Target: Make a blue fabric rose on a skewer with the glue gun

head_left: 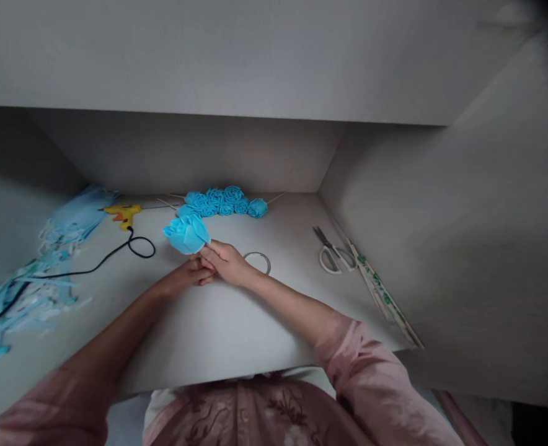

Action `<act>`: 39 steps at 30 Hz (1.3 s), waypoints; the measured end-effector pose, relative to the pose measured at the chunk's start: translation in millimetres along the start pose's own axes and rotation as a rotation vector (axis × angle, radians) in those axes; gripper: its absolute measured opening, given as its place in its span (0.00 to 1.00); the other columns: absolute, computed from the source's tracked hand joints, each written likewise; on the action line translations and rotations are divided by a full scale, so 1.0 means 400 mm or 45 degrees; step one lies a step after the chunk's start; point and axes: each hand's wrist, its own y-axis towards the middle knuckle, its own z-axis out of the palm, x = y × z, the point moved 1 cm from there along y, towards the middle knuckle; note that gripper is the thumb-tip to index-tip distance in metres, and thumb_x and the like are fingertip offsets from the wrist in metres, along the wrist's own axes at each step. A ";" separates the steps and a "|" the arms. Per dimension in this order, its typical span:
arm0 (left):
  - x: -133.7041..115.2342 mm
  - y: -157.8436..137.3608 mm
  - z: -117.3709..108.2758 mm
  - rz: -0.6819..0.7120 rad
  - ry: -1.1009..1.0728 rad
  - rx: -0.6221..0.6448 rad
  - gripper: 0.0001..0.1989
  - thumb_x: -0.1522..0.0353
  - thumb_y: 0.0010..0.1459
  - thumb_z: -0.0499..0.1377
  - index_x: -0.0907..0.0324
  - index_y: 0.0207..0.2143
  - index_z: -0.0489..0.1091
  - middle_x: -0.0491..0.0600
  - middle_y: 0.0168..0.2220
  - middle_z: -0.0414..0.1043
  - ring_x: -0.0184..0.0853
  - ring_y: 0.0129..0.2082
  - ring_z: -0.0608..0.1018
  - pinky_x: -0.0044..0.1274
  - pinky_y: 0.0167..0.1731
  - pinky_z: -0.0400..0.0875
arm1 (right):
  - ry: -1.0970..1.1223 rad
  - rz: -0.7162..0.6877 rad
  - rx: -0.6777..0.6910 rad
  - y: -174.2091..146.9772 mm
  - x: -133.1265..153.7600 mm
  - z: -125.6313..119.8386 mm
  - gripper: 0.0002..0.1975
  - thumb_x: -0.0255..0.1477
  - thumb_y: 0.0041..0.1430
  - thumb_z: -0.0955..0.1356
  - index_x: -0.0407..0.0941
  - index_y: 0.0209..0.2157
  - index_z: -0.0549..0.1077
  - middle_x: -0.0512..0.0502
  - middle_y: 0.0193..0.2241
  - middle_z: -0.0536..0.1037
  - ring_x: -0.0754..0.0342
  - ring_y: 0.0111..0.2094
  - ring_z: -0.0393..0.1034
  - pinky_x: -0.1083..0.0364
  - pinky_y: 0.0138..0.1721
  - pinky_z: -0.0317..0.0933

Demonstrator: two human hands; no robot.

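A light blue handmade flower (187,234) with layered, crepe-like petals is held up above the table, tilted to the left. My right hand (227,260) pinches its base between thumb and fingers. Just below, my left hand (194,274) is closed around the flower's lower end and touches my right fingers. Any stem there is hidden by the fingers. Behind the flower lies a row of several finished blue roses (225,201), some with thin sticks poking out. A grey ring, perhaps a roll of tape or wire (267,261), lies beside my right wrist.
At the left are a yellow glue gun (124,215) with a looping black cord (101,267) and a heap of blue and white strips (36,288). Scissors (333,254) with white handles and thin sticks (380,285) lie at the right. Panels enclose the table (237,337).
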 end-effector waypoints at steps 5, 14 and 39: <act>-0.021 -0.014 0.000 0.042 -0.030 -0.140 0.26 0.47 0.55 0.60 0.57 0.23 0.55 0.40 0.18 0.55 0.25 0.19 0.55 0.20 0.21 0.49 | 0.029 -0.040 -0.082 0.001 -0.007 -0.002 0.29 0.57 0.67 0.60 0.45 0.30 0.70 0.52 0.25 0.69 0.57 0.27 0.63 0.56 0.33 0.62; -0.052 -0.016 0.009 0.200 -0.020 -0.510 0.28 0.42 0.56 0.57 0.58 0.27 0.65 0.40 0.19 0.53 0.27 0.20 0.56 0.21 0.22 0.52 | 0.152 -0.052 -0.354 0.009 -0.006 -0.021 0.24 0.55 0.62 0.67 0.48 0.35 0.73 0.46 0.31 0.80 0.51 0.32 0.75 0.49 0.42 0.71; 0.008 -0.440 -0.398 -0.320 1.379 -0.982 0.24 0.59 0.72 0.51 0.70 0.48 0.80 0.53 0.46 0.81 0.37 0.47 0.78 0.28 0.54 0.67 | -0.723 0.087 -0.450 0.104 -0.004 -0.472 0.14 0.39 0.61 0.70 0.43 0.34 0.81 0.40 0.34 0.84 0.49 0.33 0.77 0.49 0.37 0.70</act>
